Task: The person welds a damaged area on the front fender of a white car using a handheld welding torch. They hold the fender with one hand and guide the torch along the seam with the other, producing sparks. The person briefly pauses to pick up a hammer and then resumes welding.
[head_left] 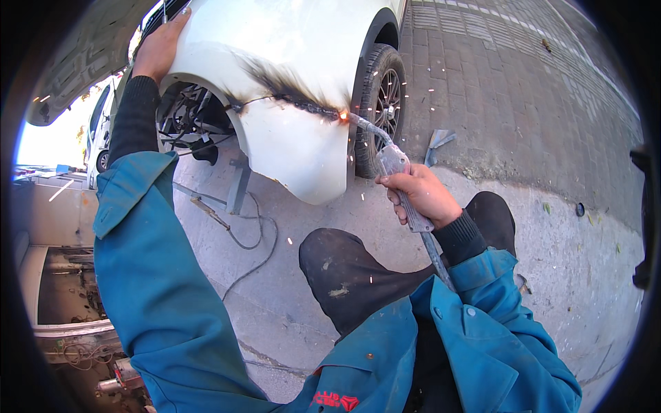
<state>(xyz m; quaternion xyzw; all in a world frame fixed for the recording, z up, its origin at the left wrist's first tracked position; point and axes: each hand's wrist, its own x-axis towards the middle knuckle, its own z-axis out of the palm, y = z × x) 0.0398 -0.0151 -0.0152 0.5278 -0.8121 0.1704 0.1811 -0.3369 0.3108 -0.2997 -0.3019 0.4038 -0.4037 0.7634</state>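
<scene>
Wrapped round the grey handle of a cutting torch is my right hand. The torch's bent neck points up and left to a glowing spot on a white car body panel, and sparks fly around it. A dark, scorched cut line runs left from the glow to the wheel-arch edge, with soot smeared above it. At the upper left my left hand grips the panel's upper edge; some of its fingers are hidden behind that edge. The torch's cable trails down past my right wrist.
A car wheel stands just right of the panel. On the concrete lie a clamp with a looping cable and a bent metal scrap. My knees are below the panel. Car parts fill the lower left.
</scene>
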